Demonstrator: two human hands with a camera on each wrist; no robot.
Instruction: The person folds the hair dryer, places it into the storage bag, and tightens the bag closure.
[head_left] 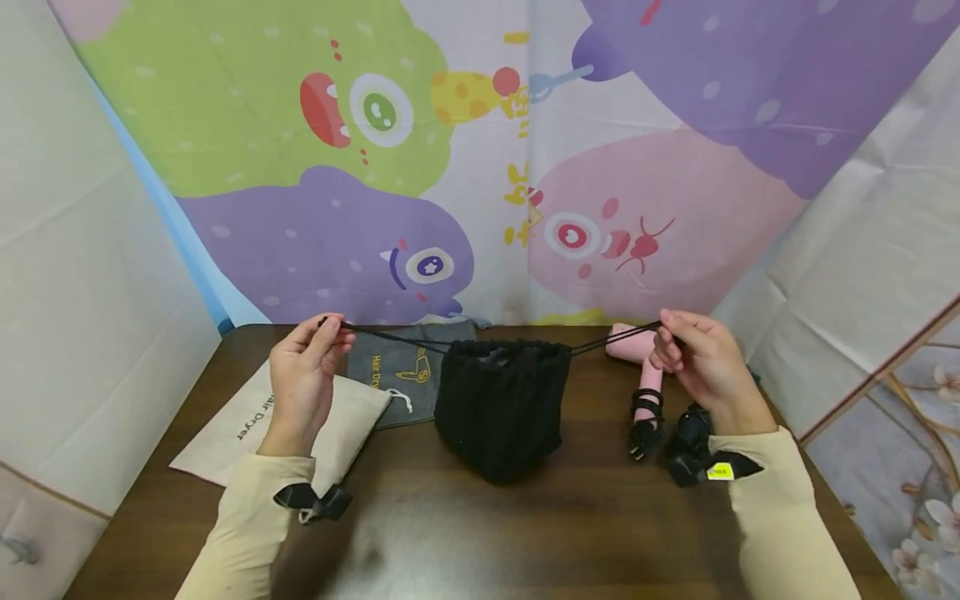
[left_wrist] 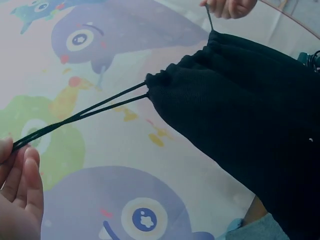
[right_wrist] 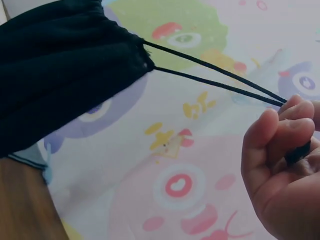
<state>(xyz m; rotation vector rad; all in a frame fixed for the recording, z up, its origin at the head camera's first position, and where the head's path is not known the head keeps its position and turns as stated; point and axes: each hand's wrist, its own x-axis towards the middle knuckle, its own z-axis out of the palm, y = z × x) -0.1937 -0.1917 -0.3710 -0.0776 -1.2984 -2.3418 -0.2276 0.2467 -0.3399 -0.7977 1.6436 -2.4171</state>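
A black drawstring bag (head_left: 501,408) hangs between my two hands, its mouth gathered but with a gap at the top in the head view. My left hand (head_left: 303,375) pinches the left drawstring (head_left: 397,336) between thumb and fingers. On the other side my right hand (head_left: 705,362) grips the right drawstring (head_left: 611,337), fingers curled. Both cords are pulled taut outward. In the left wrist view the bag (left_wrist: 240,110) looks full and bulging; what is inside cannot be seen. The right wrist view shows two cord strands (right_wrist: 215,70) running into my fingers.
A cream pouch (head_left: 352,417) marked "Hair Dryer" lies at the left, partly under my left arm. Behind it is a grey pouch (head_left: 408,375). A pink hair dryer (head_left: 651,379) with its black cord wrapped lies at the right. A patterned cloth (head_left: 510,275) hangs behind the table.
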